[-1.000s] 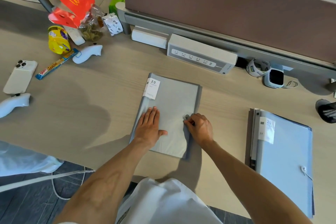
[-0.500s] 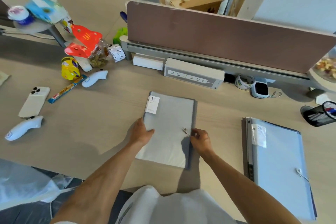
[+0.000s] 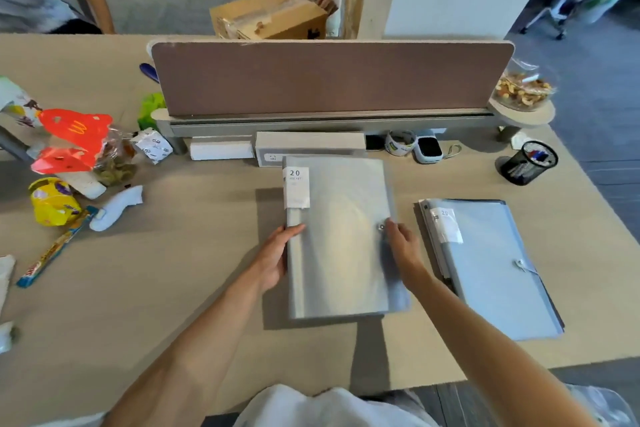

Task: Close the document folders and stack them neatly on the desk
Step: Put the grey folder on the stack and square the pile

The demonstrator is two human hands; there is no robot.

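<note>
A closed grey folder (image 3: 341,236) with a white "20" label is lifted off the desk (image 3: 173,288), casting a shadow below it. My left hand (image 3: 275,255) grips its left edge. My right hand (image 3: 403,248) grips its right edge, beside the small round clasp. A light blue folder (image 3: 491,270) lies closed flat on the desk to the right, with a white label and a string clasp. Its left side shows several stacked sheet edges.
A brown divider panel (image 3: 329,78) with a power strip (image 3: 308,147) stands behind. Snacks, a red paper bag (image 3: 74,130) and a white controller (image 3: 117,206) clutter the left. A black mesh pen cup (image 3: 528,163) sits back right. People stand beyond the divider.
The grey folder has come up off the desk, held by both hands at its side edges. My left hand went from flat on the cover to the left edge. The camera tilted up.
</note>
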